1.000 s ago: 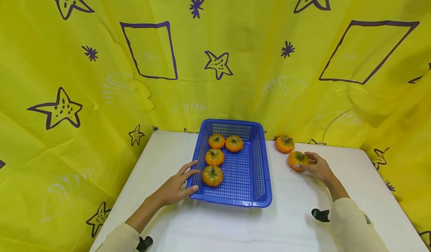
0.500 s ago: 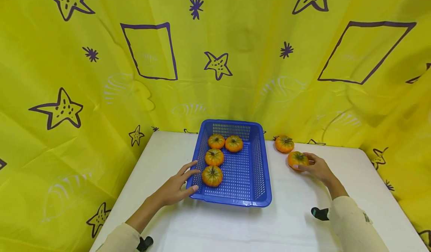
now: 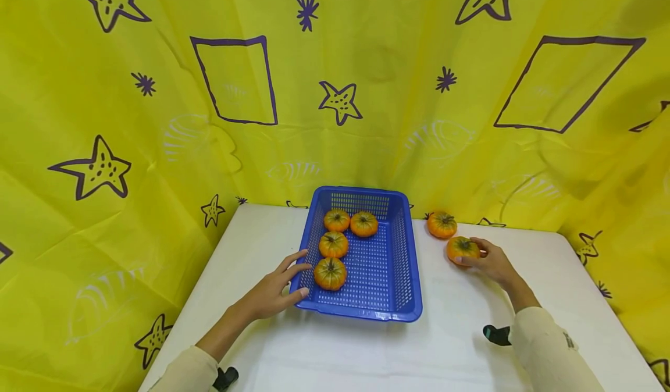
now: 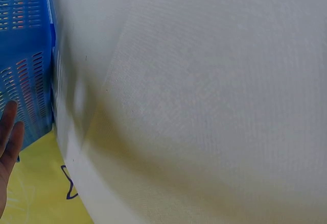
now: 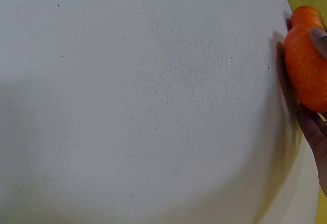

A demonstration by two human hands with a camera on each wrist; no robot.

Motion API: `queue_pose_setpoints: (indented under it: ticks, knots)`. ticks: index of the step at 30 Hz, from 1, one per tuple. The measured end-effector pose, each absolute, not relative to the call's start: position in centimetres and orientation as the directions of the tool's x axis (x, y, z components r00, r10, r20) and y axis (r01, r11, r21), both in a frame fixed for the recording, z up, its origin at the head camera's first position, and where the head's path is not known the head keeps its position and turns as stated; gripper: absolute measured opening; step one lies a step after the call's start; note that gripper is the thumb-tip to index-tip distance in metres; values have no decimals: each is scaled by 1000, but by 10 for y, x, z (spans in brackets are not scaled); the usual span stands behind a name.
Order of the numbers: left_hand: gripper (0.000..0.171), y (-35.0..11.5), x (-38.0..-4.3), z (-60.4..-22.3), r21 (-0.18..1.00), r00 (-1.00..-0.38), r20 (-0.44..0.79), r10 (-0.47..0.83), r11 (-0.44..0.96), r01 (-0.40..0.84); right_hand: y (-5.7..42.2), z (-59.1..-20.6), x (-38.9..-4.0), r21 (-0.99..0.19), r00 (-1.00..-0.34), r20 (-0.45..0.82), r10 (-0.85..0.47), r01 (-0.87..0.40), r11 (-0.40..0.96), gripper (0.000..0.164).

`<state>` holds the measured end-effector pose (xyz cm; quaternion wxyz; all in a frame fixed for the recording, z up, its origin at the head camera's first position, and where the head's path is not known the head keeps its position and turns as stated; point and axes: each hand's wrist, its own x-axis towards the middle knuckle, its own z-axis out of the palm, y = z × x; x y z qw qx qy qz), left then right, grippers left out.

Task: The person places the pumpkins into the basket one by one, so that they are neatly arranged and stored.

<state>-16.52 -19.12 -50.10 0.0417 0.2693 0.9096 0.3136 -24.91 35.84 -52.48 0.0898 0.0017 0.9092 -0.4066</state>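
Observation:
My right hand [image 3: 494,266] grips a small ribbed orange pumpkin [image 3: 460,248] on the right side of the table, thumb on its near side and fingers behind it. In the right wrist view this pumpkin [image 5: 305,71] shows low over the white surface. A second orange pumpkin [image 3: 442,225] sits just behind it. My left hand [image 3: 269,295] rests its spread, fairly straight fingers on the left rim of a blue perforated plastic basket [image 3: 374,275]. Several more pumpkins lie inside, with one front pumpkin [image 3: 330,274] close to my left fingertips.
The white table [image 3: 324,357] is bordered at the back and sides by a yellow curtain [image 3: 387,148] printed with stars and fish. Small dark devices stick out by both cuffs, including a black device [image 3: 496,335] by the right sleeve.
The head view has shifted very slightly. Both hands, the basket and the pumpkins stay almost where they were, with my right hand still around the same pumpkin.

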Motion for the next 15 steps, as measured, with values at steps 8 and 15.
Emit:
queue_pose_setpoints:
  ticks: [8,15]
  knots:
    - [56,-191,-165,-501,595,-853,88,515,660,460,355,-519,-247,-748,-986,-145,-86,52,662,84]
    - [55,-191,-166,-501,598,-854,92,512,657,459,350,-507,-248,-781,-990,-99,-99,15,625,81]
